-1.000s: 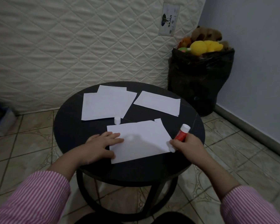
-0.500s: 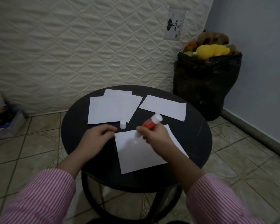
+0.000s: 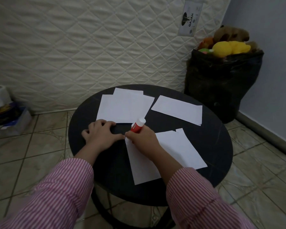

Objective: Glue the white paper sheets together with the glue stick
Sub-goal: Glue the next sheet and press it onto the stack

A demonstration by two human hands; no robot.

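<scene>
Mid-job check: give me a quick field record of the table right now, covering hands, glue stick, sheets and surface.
surface: round black table
right hand: grips the red glue stick at the near sheet's far-left corner
left hand: rests on the table, fingers loosely curled, beside that corner
near sheet: flat, partly under the right arm
far left stack: overlapping sheets
far right sheet: lies apart
glue cap: not visible

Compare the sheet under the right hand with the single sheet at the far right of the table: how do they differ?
The near sheet is partly covered by the right hand, which holds the glue stick at its left corner; the far-right sheet lies untouched and fully in view. The near sheet looks larger and shows a small notch on its far edge; the far-right sheet looks narrower. Both are white and lie flat on the black round table.
</scene>
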